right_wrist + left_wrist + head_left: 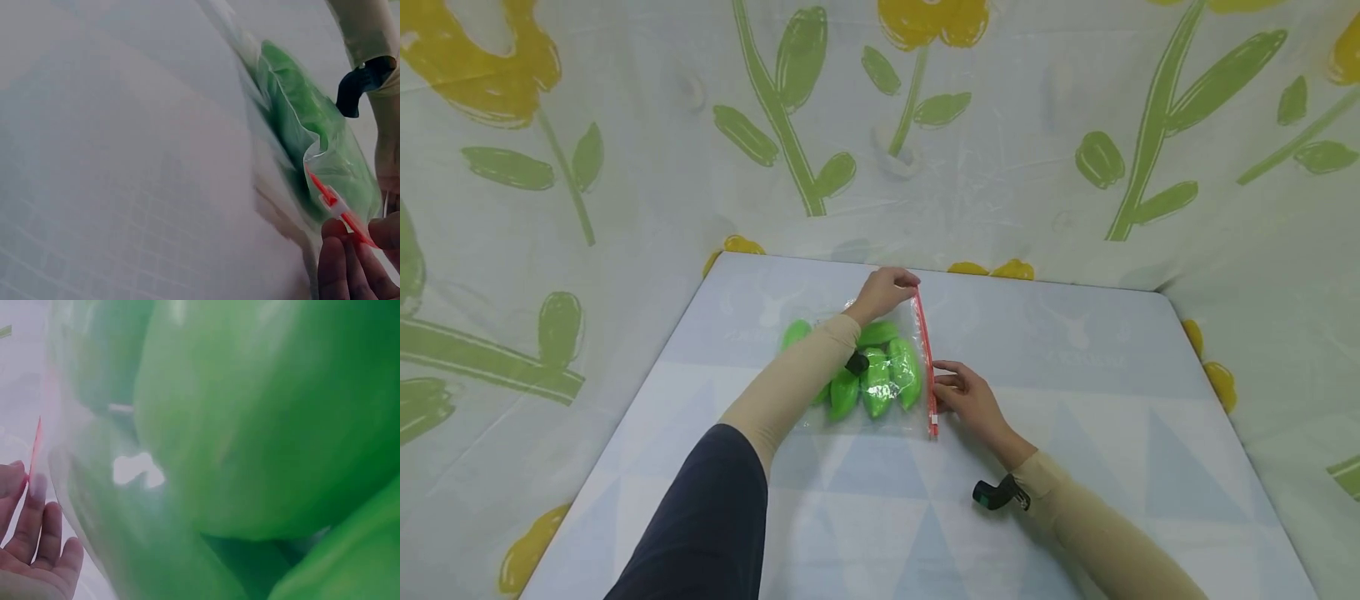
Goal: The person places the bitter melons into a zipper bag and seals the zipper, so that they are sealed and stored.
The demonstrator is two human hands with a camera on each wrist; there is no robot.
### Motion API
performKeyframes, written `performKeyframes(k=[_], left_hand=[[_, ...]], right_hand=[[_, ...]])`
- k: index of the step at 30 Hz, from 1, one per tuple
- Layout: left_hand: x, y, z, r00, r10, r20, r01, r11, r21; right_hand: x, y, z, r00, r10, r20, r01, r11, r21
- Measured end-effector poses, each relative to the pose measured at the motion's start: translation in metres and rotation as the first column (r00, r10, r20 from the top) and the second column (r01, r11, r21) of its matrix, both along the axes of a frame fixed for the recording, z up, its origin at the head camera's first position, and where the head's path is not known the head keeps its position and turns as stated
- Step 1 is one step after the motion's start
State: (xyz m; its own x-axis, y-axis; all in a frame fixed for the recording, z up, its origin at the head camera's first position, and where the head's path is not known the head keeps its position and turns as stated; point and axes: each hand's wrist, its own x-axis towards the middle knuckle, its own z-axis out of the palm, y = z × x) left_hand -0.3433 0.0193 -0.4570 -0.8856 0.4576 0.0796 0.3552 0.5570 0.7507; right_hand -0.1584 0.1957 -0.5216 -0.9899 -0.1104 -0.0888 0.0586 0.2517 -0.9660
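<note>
While both hands (pixel 887 292) pinch it, unlabelled bag (pixel 865 375) of green peppers (pixel 876 383).

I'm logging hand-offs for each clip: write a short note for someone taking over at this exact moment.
Left hand: grips the far end of the red zip strip of the clear bag.
Right hand: pinches the strip near its white slider, at the near end.
The bag lies flat on the table, with green peppers inside.
Done: the peppers are bagged.
Left: whether the strip is sealed along its length cannot be told, so check it and press it shut if needed.
</note>
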Motion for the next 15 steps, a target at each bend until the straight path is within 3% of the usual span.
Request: performKeyframes(k=[15], left_hand=[[0.008,-0.001,-0.004,1.000,-0.021,0.019,0.022,0.999,-0.046]], right_hand=[[-0.026,-0.002,-0.004,0.999,-0.015,0.046,0.012,0.999,0.045]])
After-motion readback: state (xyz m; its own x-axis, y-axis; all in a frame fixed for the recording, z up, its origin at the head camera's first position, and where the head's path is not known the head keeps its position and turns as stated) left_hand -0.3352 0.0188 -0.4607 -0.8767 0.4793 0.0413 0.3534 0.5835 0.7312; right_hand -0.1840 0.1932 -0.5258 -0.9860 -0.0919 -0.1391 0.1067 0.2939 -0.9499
